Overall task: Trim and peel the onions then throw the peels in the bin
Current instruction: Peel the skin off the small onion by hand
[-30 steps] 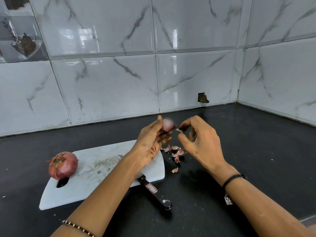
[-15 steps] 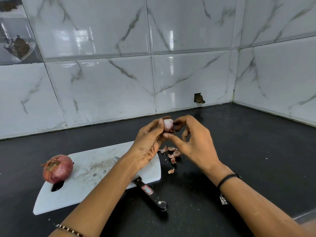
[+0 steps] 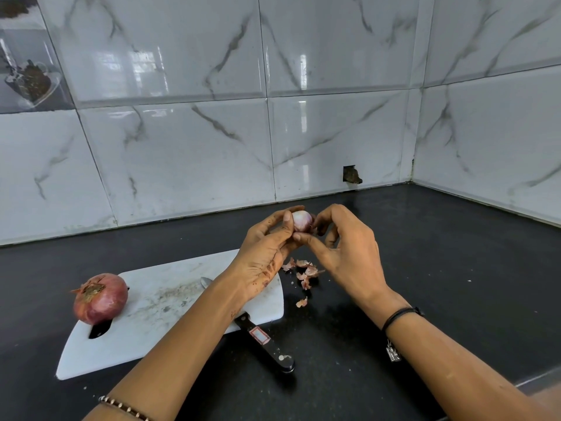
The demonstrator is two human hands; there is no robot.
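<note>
My left hand (image 3: 264, 253) holds a small, pale, mostly peeled onion (image 3: 302, 220) above the black counter, fingers curled round it. My right hand (image 3: 346, 244) meets it from the right, thumb and fingertips pinching at the onion's skin. Beneath the hands lies a little heap of pinkish peels (image 3: 303, 271). A larger unpeeled red onion (image 3: 100, 299) sits on the left end of the white cutting board (image 3: 158, 323). A black-handled knife (image 3: 264, 341) lies across the board's right edge, its blade mostly hidden under my left forearm.
The black counter (image 3: 440, 268) runs into a corner of white marble-look tiled walls (image 3: 303, 132) at the back and right. A small hole (image 3: 351, 174) shows in the tile near the corner. No bin is in view.
My right hand, pulled slightly away from the small onion a second ago, has come back to it and pinches its skin. The view has shifted a little.
</note>
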